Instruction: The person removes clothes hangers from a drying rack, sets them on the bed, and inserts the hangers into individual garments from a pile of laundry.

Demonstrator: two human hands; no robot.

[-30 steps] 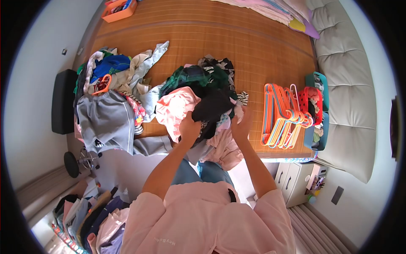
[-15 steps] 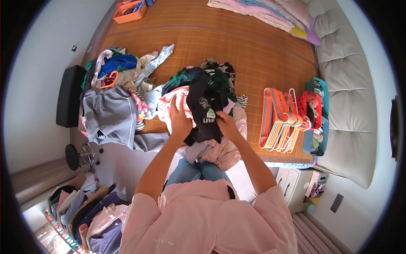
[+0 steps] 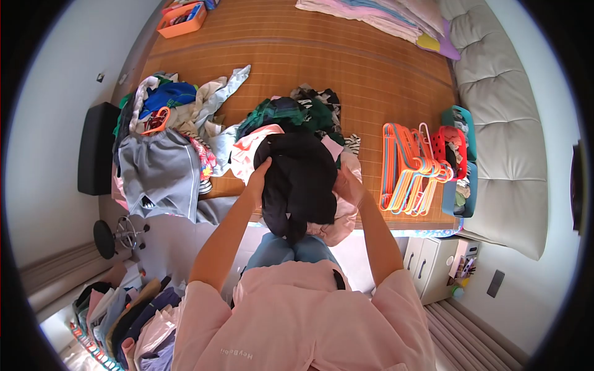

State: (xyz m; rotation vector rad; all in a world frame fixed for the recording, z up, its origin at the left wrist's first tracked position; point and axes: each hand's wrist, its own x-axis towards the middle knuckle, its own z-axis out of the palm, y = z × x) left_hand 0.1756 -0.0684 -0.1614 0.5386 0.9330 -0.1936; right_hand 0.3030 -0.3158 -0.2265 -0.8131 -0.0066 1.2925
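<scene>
A black garment [image 3: 300, 179] is spread in front of me, over the near side of a clothes pile and the bed edge. My left hand [image 3: 258, 179] grips its left side. At its right side is my right hand [image 3: 350, 187], fingers curled and partly hidden, beside a pale pink garment [image 3: 346, 216]; what it holds is unclear. Behind the black cloth lie a dark green plaid garment [image 3: 272, 114] and a pink one [image 3: 244, 151]. Grey shorts [image 3: 159, 170] lie on the left pile, below an orange hanger [image 3: 158, 120].
Orange and blue hangers [image 3: 408, 173] lie on the mat [image 3: 371, 80] at right, beside a red basket [image 3: 442, 145] and teal baskets [image 3: 471, 139]. An orange bin [image 3: 181, 28] stands at far left. A stool [image 3: 105, 239] and hanging clothes [image 3: 133, 315] are at lower left.
The black garment has turned from its printed side to a plain, wider spread. My left hand has gone from open on the pink cloth to gripping the black cloth; my right hand has moved right.
</scene>
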